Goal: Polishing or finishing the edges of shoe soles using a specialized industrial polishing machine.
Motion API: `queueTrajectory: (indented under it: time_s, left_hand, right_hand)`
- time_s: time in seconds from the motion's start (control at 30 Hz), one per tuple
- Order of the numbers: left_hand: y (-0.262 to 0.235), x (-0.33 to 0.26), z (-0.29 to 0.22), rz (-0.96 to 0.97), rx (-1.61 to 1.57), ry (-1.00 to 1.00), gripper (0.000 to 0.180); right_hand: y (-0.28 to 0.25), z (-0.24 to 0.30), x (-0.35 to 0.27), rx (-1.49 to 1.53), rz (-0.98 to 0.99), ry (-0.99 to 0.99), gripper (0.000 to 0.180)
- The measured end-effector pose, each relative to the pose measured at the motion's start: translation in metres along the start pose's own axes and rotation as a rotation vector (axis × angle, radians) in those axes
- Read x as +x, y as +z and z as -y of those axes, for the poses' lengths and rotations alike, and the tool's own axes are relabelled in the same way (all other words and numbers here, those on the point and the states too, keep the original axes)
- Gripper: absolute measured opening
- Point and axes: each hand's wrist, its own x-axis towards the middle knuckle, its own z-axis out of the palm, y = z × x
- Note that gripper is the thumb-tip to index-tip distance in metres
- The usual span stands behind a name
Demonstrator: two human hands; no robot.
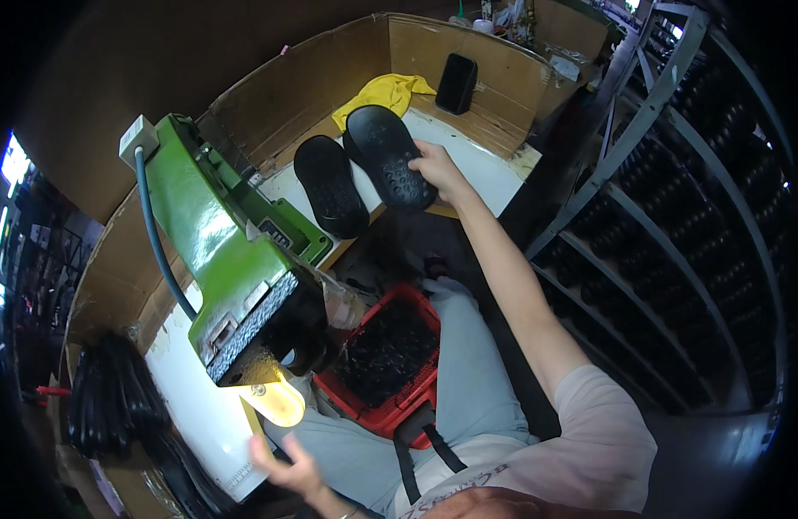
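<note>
My right hand [435,169] grips the edge of a black shoe sole [383,147], fingers on its bumpy end, over the front edge of the white table [490,164]. Just left of it, a second black sole [325,182] lies by the table edge, next to the base of a green machine [213,233]. Low in the picture, my left hand [286,467] has its fingers apart and holds nothing. It is nearest to the machine's lit yellow-white lower part [278,402]. Slight blur softens that hand.
A red basket [427,381] of black scraps sits between my legs. Cardboard walls [321,82] ring the table, with a yellow cloth [386,91] and a black upright phone-like slab [457,84] inside. Bundled black strips [113,398] hang left. A metal rack [624,164] of black items stands right.
</note>
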Motion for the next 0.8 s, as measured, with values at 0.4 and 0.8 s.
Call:
queueTrajectory:
  time_s: [0.4,0.8]
  left_hand:
    - [-0.196,-0.001,0.171,0.213,0.688,-0.363,0.085]
    - [-0.214,-0.010,0.181,0.123,0.488,-0.239,0.041]
  right_hand:
    - [0.004,-0.079,0.030,0.115,-0.195,0.068,0.052]
    - [0.016,-0.094,0.029,0.022,-0.166,-0.007,0.060]
